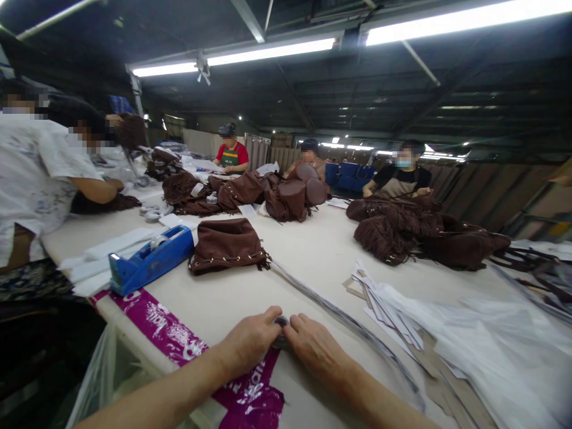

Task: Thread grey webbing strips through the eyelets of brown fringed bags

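Low on the table in front of me, my left hand (250,341) and my right hand (318,344) meet around a small grey roll (280,337). The thumbs and fingers of both hands press on it from either side and hide much of it. A brown drawstring bag (227,241) with metal eyelets lies just beyond. From beside that bag, a long thin strip in greyish wrapping (344,307) runs past my right hand toward the near edge. Purple printed plastic (165,325) lies along the table edge, partly under my left forearm.
A blue tape dispenser (154,262) stands at the left, by white paper sheets (118,241) and several grey rolls (154,213). Brown fringed bags (388,235) are heaped across the table. Card pieces and white sheeting (473,339) cover the right side. Several co-workers (230,156) are around the table.
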`<state>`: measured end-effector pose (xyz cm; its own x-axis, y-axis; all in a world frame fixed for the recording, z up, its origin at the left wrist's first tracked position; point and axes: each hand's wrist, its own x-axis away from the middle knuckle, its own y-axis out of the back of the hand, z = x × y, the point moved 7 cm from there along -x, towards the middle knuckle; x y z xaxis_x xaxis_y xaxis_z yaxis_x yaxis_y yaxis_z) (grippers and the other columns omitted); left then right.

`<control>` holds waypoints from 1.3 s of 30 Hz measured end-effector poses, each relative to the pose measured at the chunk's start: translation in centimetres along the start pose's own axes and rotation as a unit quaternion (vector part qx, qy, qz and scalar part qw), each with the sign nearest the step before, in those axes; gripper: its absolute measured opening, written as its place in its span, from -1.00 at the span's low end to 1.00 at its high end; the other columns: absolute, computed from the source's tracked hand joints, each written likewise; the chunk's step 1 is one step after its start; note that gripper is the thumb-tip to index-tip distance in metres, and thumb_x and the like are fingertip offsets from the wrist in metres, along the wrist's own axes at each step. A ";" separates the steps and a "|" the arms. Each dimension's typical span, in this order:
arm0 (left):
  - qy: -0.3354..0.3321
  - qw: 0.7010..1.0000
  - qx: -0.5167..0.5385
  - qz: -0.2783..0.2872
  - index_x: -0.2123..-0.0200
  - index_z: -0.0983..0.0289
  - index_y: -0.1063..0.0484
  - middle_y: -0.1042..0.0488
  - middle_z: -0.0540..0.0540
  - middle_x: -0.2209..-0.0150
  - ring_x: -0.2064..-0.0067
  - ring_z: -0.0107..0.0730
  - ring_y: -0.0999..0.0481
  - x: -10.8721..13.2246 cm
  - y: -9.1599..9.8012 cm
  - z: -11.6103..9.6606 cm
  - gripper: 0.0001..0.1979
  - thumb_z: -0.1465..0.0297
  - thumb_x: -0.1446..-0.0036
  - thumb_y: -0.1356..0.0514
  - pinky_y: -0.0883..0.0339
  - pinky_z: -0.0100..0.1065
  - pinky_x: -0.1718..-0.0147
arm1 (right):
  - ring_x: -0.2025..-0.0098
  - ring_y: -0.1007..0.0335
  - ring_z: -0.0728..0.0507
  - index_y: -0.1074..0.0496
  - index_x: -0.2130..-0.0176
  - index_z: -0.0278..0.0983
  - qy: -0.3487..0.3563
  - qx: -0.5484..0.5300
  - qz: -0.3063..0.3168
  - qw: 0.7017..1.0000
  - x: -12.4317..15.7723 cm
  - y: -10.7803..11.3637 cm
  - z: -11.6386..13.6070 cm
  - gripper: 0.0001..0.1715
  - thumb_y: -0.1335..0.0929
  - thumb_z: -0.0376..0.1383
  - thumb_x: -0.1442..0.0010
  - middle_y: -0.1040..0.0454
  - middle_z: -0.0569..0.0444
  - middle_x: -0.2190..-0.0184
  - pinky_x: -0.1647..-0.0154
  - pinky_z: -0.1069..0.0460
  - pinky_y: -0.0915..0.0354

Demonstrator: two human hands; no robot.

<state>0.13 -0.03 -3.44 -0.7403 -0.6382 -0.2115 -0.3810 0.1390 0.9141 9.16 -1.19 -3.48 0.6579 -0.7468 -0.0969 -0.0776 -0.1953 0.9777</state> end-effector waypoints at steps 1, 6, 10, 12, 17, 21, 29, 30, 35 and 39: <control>0.038 0.999 0.001 -0.021 0.19 0.28 -0.33 -0.31 0.13 0.00 0.20 -0.38 -0.44 0.1 -0.4 -0.1 -0.78 0.60 -0.16 0.00 -0.37 -0.35 0.09 | 0.27 -0.35 -0.18 -0.35 0.25 -0.29 -0.021 -0.011 -0.004 1.000 0.1 -0.3 0.0 -0.86 -0.25 -0.49 -0.25 -0.43 -0.02 0.28 0.37 -0.02 -0.22; 0.135 0.990 0.025 -0.043 0.26 0.27 -0.31 -0.36 0.10 0.17 0.19 -0.33 -0.42 0.5 -2.3 0.1 -0.83 0.60 -0.16 0.00 -0.36 -0.34 0.13 | 0.29 -0.36 -0.12 -0.36 0.24 -0.27 -0.065 -0.086 0.019 0.994 0.8 -0.4 -0.1 -0.84 -0.24 -0.47 -0.26 -0.44 0.01 0.29 0.39 0.03 -0.17; -0.038 0.995 0.092 0.012 0.28 0.24 -0.34 -0.37 0.02 0.24 0.18 -0.37 -0.40 -0.2 -0.7 -0.5 -0.88 0.56 -0.16 -0.08 -0.31 -0.43 0.16 | 0.31 -0.39 -0.11 -0.37 0.12 -0.20 -0.024 -0.111 0.057 0.992 1.4 1.2 -1.1 -0.84 -0.28 -0.29 -0.28 -0.45 0.05 0.29 0.42 0.04 -0.13; -0.098 0.987 0.120 0.039 0.30 0.24 -0.35 -0.37 0.01 0.26 0.19 -0.39 -0.39 -0.5 0.7 -0.4 -0.87 0.57 -0.14 -0.11 -0.29 -0.46 0.16 | 0.30 -0.39 -0.12 -0.36 0.07 -0.18 0.010 -0.092 0.072 0.993 1.4 1.9 -1.4 -0.78 -0.31 -0.28 -0.25 -0.46 0.05 0.27 0.43 0.04 -0.11; -0.065 0.992 0.087 0.066 0.32 0.25 -0.34 -0.39 0.04 0.25 0.20 -0.37 -0.41 -1.3 0.6 -0.6 -0.85 0.60 -0.09 -0.09 -0.31 -0.43 0.16 | 0.28 -0.38 -0.14 -0.35 0.20 -0.31 0.003 -0.074 0.062 0.995 0.7 1.0 -1.2 -0.84 -0.22 -0.46 -0.25 -0.46 -0.04 0.26 0.37 0.01 -0.15; 0.117 0.993 0.017 -0.010 0.20 0.27 -0.31 -0.40 0.12 0.16 0.19 -0.28 -0.44 -0.2 -1.7 -0.3 -0.77 0.62 -0.09 -0.05 -0.35 -0.33 0.16 | 0.27 -0.36 -0.14 -0.34 0.23 -0.31 -0.067 -0.122 0.027 0.990 0.9 -0.6 -0.5 -0.80 -0.20 -0.51 -0.22 -0.46 -0.04 0.26 0.32 0.00 -0.18; -0.111 0.981 0.147 0.058 0.31 0.23 -0.35 -0.42 0.02 0.24 0.16 -0.37 -0.42 -0.2 0.9 -1.5 -0.85 0.58 -0.12 -0.09 -0.31 -0.43 0.11 | 0.34 -0.35 -0.12 -0.33 0.19 -0.29 0.044 -0.074 0.047 0.995 2.2 1.5 0.1 -0.85 -0.21 -0.44 -0.31 -0.45 0.02 0.30 0.42 0.02 -0.16; -0.126 0.978 0.150 0.071 0.32 0.23 -0.35 -0.42 0.02 0.25 0.17 -0.37 -0.42 -0.3 1.4 -1.4 -0.86 0.58 -0.11 -0.10 -0.32 -0.44 0.12 | 0.35 -0.34 -0.12 -0.34 0.22 -0.30 0.056 -0.047 0.040 0.997 2.0 1.5 0.1 -0.85 -0.20 -0.45 -0.32 -0.45 0.01 0.32 0.43 0.02 -0.15; -0.018 0.999 0.043 0.023 0.09 0.25 -0.33 -0.41 0.12 0.05 0.05 -0.29 -0.44 -0.1 -0.4 -1.2 -0.70 0.61 -0.13 -0.03 -0.34 -0.32 0.01 | 0.29 -0.32 -0.15 -0.33 0.28 -0.29 0.010 -0.043 -0.022 0.999 1.2 0.3 0.0 -0.85 -0.23 -0.48 -0.28 -0.42 -0.01 0.30 0.37 0.01 -0.20; 0.110 0.991 -0.027 -0.066 0.00 0.33 -0.29 -0.39 0.25 0.02 0.03 -0.19 -0.45 1.1 -3.6 -1.7 -0.65 0.62 -0.20 0.09 -0.36 -0.19 -0.02 | 0.27 -0.31 -0.13 -0.34 0.26 -0.27 -0.059 -0.109 -0.026 0.992 1.9 -0.9 0.3 -0.83 -0.25 -0.51 -0.23 -0.43 0.02 0.27 0.30 0.01 -0.20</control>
<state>1.58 -2.51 -6.39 -0.5454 -0.7984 -0.2550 -0.4310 0.0062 0.9023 10.26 -2.64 -4.56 0.5637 -0.8109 -0.1569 0.1271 -0.1025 0.9866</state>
